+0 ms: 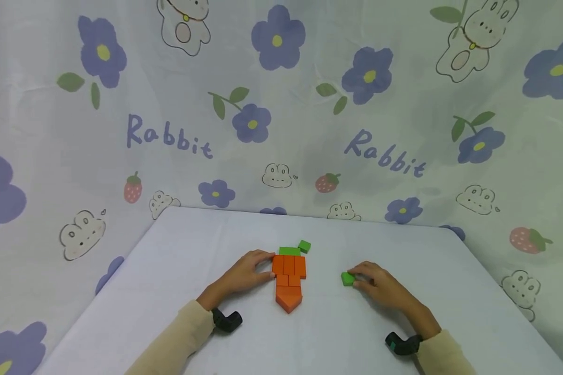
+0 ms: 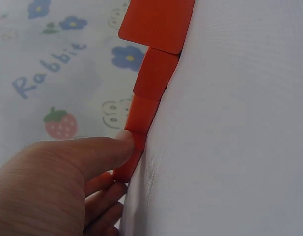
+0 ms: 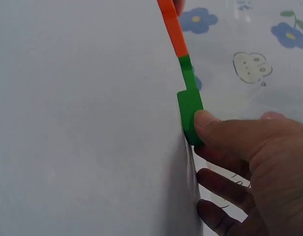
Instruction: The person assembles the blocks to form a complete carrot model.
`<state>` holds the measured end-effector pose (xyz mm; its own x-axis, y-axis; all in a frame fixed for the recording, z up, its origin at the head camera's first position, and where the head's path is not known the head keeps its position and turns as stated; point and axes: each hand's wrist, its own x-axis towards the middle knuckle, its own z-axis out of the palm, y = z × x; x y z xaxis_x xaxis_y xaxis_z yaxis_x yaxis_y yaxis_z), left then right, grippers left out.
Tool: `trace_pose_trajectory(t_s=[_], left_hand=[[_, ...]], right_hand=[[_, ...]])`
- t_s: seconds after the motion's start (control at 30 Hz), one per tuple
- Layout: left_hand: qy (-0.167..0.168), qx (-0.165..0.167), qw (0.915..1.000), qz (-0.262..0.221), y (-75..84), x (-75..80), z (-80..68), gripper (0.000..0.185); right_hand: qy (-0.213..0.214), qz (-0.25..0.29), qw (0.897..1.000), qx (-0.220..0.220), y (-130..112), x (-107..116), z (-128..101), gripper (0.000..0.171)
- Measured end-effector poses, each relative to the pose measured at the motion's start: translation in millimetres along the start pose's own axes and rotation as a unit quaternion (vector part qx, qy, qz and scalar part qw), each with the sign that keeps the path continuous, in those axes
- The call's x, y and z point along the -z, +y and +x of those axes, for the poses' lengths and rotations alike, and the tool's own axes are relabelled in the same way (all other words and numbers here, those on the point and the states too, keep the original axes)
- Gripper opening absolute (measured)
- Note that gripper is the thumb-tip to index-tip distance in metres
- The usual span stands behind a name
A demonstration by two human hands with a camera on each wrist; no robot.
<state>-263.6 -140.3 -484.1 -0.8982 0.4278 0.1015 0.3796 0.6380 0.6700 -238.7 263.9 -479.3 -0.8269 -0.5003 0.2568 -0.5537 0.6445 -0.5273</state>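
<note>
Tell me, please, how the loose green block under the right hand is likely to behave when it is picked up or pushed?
The green block looks rigid, with flat faces and crisp edges, so it should slide rather than roll. It is small beside the right hand, so it is probably light. Its smooth painted look suggests it could slip in a loose pinch on the white table.

You faced white cloth backdrop (image 1: 281,130) hung behind and around table, printed with purple flowers (image 1: 279,37), outline rabbits (image 1: 478,36), small strawberries (image 1: 133,188) and word "Rabbit" (image 1: 169,136) in purple script. Your table (image 1: 192,250) was covered in plain pale lavender-white cloth, far corners rounded. Light was soft and even, shadows faint.
</note>
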Motion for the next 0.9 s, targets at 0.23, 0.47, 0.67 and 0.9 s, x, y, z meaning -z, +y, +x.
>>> trace_pose_trajectory(t_s=[0.23,0.47,0.67,0.9], left_hand=[[-0.004,-0.001,1.0000,0.006,-2.0,-2.7,-0.2,0.059],[-0.002,0.001,0.9999,0.011,-0.7,-0.5,0.9,0.059],[-0.003,0.000,1.0000,0.009,-0.5,0.0,1.0,0.059],[-0.005,0.002,1.0000,0.005,-1.5,-0.4,0.6,0.059]], right_hand=[[-0.033,-0.004,0.999,-0.008,0,7,2,0.036],[-0.044,-0.008,0.999,-0.006,-7,23,17,0.031],[-0.034,-0.011,0.999,-0.003,-15,37,35,0.031],[-0.046,-0.017,0.999,0.015,-26,42,61,0.030]])
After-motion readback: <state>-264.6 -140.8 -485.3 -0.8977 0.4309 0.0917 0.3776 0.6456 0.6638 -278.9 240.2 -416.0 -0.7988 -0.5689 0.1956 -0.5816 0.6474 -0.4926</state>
